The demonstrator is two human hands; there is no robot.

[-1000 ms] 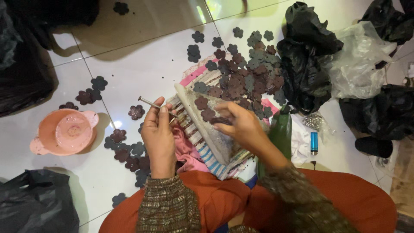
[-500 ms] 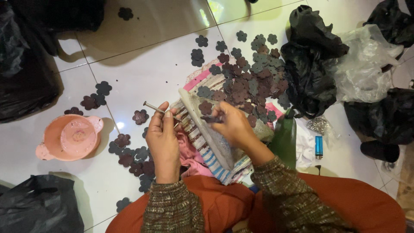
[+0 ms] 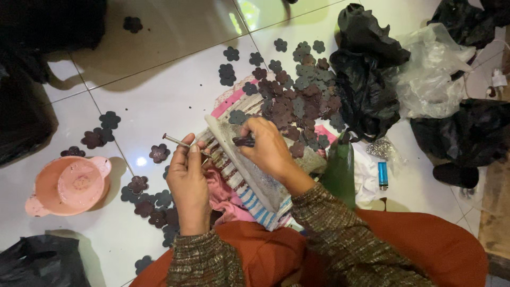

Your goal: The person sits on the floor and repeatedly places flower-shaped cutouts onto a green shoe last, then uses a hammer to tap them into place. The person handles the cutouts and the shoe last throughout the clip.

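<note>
My left hand [image 3: 188, 183] grips a thin metal rod [image 3: 175, 140] whose tip points up and to the left. My right hand [image 3: 268, 146] presses a dark flower-shaped cutout [image 3: 244, 141] onto a grey board [image 3: 249, 172] that lies across a striped cloth [image 3: 255, 204] on my lap. Beyond the board a heap of dark flower cutouts [image 3: 297, 103] covers the cloth and the white tiled floor. Several finished-looking flowers [image 3: 151, 202] lie on the floor to the left of my left hand.
A pink plastic bowl [image 3: 66, 186] stands on the floor at the left. Black plastic bags [image 3: 366, 79] and a clear bag [image 3: 433, 79] lie at the right, with a blue lighter [image 3: 383, 175] and a green bottle [image 3: 340, 170] near my right arm. Another black bag [image 3: 37, 263] fills the bottom left corner.
The view has shifted slightly. My right hand has moved a little along the board while holding the flower; my left hand keeps the rod in about the same place.
</note>
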